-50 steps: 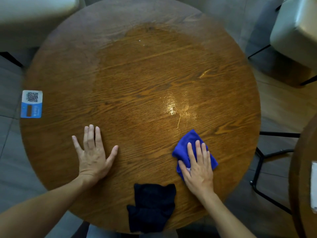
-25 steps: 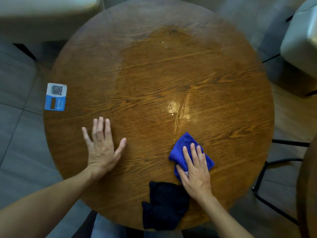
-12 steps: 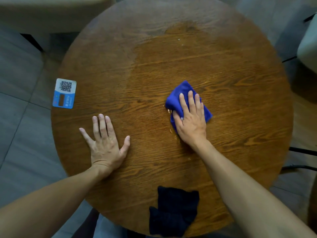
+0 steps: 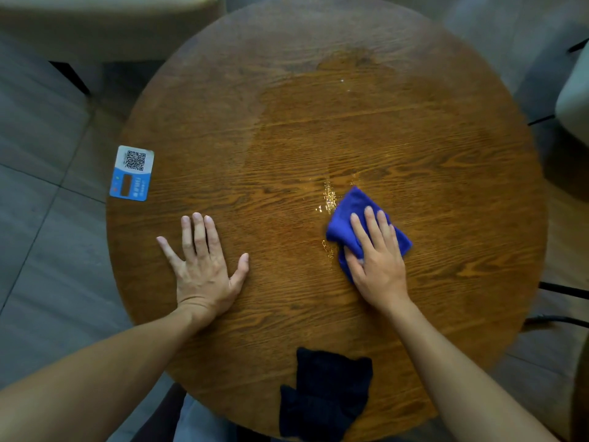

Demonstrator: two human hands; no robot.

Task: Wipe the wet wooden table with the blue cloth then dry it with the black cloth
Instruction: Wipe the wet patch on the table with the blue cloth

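**Head view: blue-cloth wipe under way, drying not begun**

The blue cloth (image 4: pixel 366 224) is pressed flat on the wooden table (image 4: pixel 462 193) under the right hand (image 4: pixel 377 263), fingers spread over it rather than clenched. The left hand (image 4: pixel 204 269) is laid open, palm down, well to the left of it. Glistening water (image 4: pixel 328 199) is seen just left of the cloth, and a darker damp patch (image 4: pixel 366 122) extends beyond the fingertips, so the wiping is judged unfinished. The black cloth (image 4: pixel 325 397) lies untouched near the table edge, between the forearms. Beyond the left hand, a blue-and-white sticker (image 4: pixel 132 173) bears a QR code; its small print cannot be read.
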